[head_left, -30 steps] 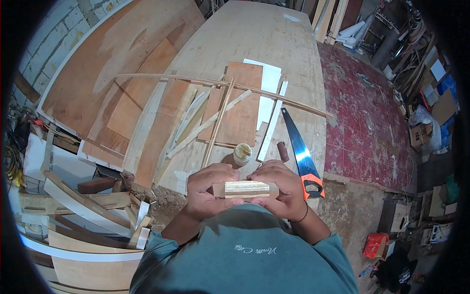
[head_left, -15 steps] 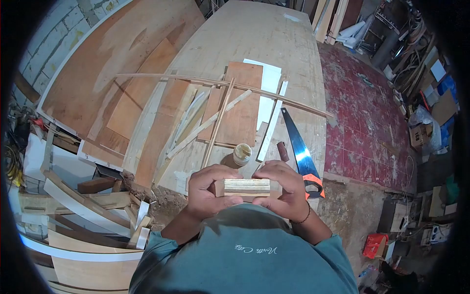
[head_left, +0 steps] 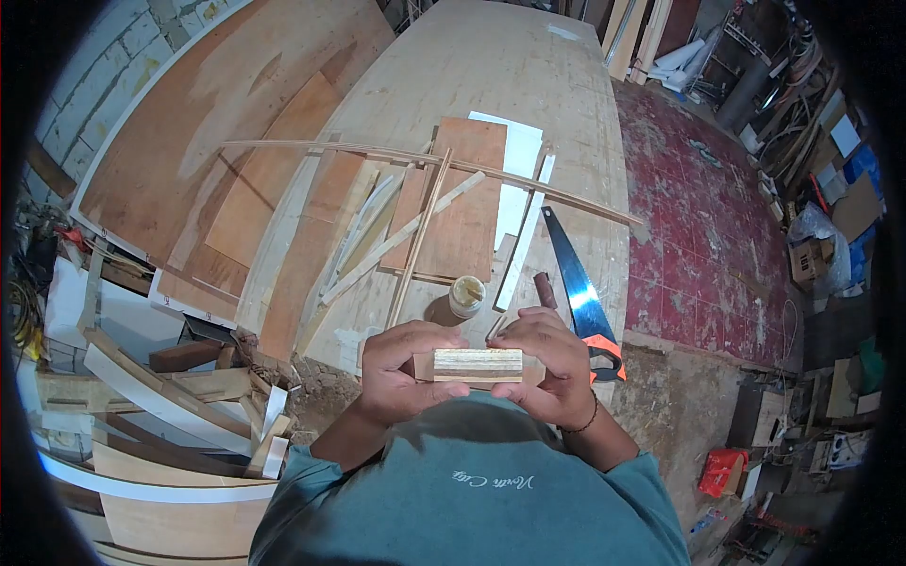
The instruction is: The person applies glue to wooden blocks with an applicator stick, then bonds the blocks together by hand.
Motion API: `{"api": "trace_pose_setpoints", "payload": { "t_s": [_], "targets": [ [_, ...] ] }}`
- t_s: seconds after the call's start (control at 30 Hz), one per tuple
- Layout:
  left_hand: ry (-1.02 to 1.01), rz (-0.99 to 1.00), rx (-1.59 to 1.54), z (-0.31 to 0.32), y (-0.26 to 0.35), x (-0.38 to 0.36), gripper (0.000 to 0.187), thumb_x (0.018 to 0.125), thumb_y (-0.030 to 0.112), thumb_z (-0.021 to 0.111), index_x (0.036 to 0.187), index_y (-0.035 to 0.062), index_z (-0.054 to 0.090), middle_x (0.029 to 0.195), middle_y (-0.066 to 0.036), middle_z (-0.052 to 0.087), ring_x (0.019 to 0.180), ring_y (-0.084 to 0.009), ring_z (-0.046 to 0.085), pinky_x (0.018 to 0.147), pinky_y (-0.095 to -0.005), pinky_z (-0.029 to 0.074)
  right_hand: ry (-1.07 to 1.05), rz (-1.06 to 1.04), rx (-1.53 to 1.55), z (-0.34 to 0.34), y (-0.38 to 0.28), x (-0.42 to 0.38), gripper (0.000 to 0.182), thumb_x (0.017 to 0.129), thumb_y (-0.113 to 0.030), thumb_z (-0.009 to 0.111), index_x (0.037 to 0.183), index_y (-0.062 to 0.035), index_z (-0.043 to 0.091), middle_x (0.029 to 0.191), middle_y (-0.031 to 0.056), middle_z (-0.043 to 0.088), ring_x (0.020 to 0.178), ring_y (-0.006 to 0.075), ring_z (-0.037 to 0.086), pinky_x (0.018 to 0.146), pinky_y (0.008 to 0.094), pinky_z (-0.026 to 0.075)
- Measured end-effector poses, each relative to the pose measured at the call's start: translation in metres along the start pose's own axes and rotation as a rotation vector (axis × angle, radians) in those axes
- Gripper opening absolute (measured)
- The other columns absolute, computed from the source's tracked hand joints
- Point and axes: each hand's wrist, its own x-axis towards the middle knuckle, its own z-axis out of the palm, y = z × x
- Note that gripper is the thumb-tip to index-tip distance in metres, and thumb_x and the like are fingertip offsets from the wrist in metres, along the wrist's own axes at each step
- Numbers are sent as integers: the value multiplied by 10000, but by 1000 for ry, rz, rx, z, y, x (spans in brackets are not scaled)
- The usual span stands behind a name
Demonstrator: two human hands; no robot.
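Between my two hands, close to my chest, is a stack of short wooden pieces [head_left: 478,364] with layered edges facing up. My left hand [head_left: 404,363] grips its left end, thumb on the near side and fingers on the far side. At the other end my right hand [head_left: 547,363] holds it the same way. Just beyond the hands stands an open jar [head_left: 466,297] with pale contents and something like a stick in it. A handsaw [head_left: 578,283] with an orange and black handle lies right of my right hand, beside a small brown roll [head_left: 545,291].
On the worktable [head_left: 406,94] lie a reddish-brown board [head_left: 462,208], a white sheet [head_left: 519,160], a white strip [head_left: 525,236] and a long thin wood strip [head_left: 566,196] lying across them. Curved wood parts [head_left: 170,406] pile up at the left. Large plywood sheets [head_left: 179,123] lean at the far left.
Both hands keep their hold on the wooden stack, which has shifted very slightly downward in view. Nothing else has visibly moved.
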Motion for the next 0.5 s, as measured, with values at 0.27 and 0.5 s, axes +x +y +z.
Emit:
{"api": "trace_pose_setpoints", "payload": {
  "t_s": [0.27,0.5],
  "targets": [
    [-13,17,5,-1,-2,-1,420,639,133,837,966,-36,634,928,-177,663,834,-221,653,759,-320,511,-6,-22,-13,-1,-2,1,401,683,-283,783,976,-43,651,872,90,661,831,259,625,893,424,413],
    [-7,14,3,0,-1,-2,406,646,130,833,958,-34,631,925,-176,658,842,-225,653,766,-323,510,32,7,31,3,-6,-1,418,684,-266,791,1006,-49,638,886,99,665,831,257,633,893,428,420]
  ]
}}
